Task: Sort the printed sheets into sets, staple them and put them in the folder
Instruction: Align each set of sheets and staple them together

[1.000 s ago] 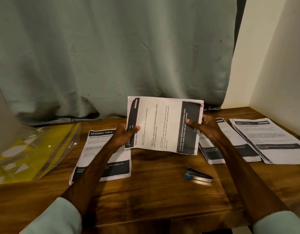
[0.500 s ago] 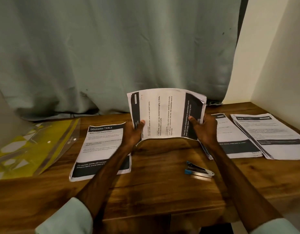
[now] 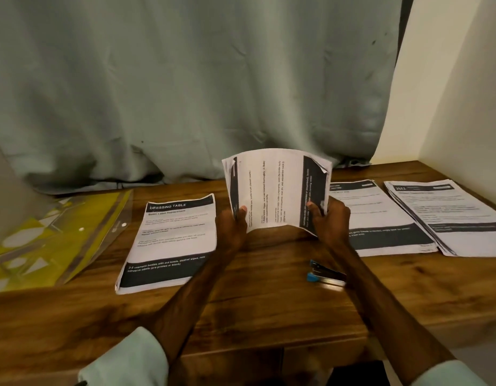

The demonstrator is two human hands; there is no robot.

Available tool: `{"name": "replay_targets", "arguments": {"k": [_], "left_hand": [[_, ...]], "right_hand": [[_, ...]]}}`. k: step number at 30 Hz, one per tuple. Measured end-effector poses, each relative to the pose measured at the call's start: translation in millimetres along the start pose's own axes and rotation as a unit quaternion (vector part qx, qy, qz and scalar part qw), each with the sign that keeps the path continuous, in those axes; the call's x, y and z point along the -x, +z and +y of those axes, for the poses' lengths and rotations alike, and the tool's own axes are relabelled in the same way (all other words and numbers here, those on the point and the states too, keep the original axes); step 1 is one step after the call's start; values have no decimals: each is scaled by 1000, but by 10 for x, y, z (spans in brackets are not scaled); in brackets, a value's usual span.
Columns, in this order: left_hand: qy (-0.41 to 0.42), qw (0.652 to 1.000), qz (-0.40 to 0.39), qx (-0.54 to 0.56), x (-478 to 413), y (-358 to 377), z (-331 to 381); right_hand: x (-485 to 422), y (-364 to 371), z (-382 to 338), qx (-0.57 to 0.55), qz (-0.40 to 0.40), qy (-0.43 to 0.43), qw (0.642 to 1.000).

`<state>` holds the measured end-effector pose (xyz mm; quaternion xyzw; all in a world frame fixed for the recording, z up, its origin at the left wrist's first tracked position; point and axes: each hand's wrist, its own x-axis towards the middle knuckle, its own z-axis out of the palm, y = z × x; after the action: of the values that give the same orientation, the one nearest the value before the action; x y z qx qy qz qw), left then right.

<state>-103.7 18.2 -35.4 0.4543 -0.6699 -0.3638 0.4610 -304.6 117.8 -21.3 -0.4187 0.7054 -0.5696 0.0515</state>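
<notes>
Counted: four sets of white printed sheets with black bands, one small black-and-blue metal stapler, one translucent yellow plastic folder, two hands.

Grips one bowed set (image 3: pixel 274 190), turned sideways and upright, between the hands. Left hand (image 3: pixel 231 228) pinches the left short edge, thumb on the front. Right hand (image 3: pixel 329 221) pinches the right short edge over the black band, thumb in front too. Hands apart, one at each end. Lower long edge of the bowed set at or just above the brown wooden table (image 3: pixel 255 307); cannot tell whether touching. Upper right corners fanned and uneven.

Just left of the left forearm: a flat set headed "DRESSING TABLE" (image 3: pixel 171 240). Farther left, well apart from that hand: the yellow folder (image 3: pixel 54 235), flat at the table's left side.

Right of the right hand: a second flat set (image 3: pixel 380 215), its near left corner hidden behind the hand. Beyond it, a third flat set (image 3: pixel 447 215), edges meeting or overlapping.

Nearer the body than the right hand, against the right forearm: the stapler (image 3: pixel 326 274), its right end hidden by the arm.

Bare wood between the forearms, down to the near table edge.

Behind the hands: a grey-green fabric curtain (image 3: pixel 185 93) falling to the table's far edge. Past the third flat set: a cream wall (image 3: pixel 450 93) closing off the right side.
</notes>
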Motion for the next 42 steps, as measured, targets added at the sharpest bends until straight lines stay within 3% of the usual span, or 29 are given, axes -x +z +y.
{"name": "replay_targets", "arguments": {"k": [14,20,24,29,35,39,42], "left_hand": [[43,995,64,-70,75,89,27],[42,996,40,-62,64,23,-17],[42,997,-27,-65,-10,-58,-44],[9,997,-53,-55,-341,-364,201],[-78,987,-130,55,-691,-853,435],[-168,951,-79,247,-668,-880,360],[-187,934,-24,305,-575,-788,265]], "right_hand": [[32,7,19,12,-9,-12,1000],[38,11,105,25,-20,15,999],[2,-10,66,38,-49,-1,998],[-186,-177,-15,-57,-112,34,991],[-360,-371,-195,-233,-189,122,946],[-278,-288,-171,-321,-169,164,917],[-166,-168,-121,-346,-152,183,908]]}}
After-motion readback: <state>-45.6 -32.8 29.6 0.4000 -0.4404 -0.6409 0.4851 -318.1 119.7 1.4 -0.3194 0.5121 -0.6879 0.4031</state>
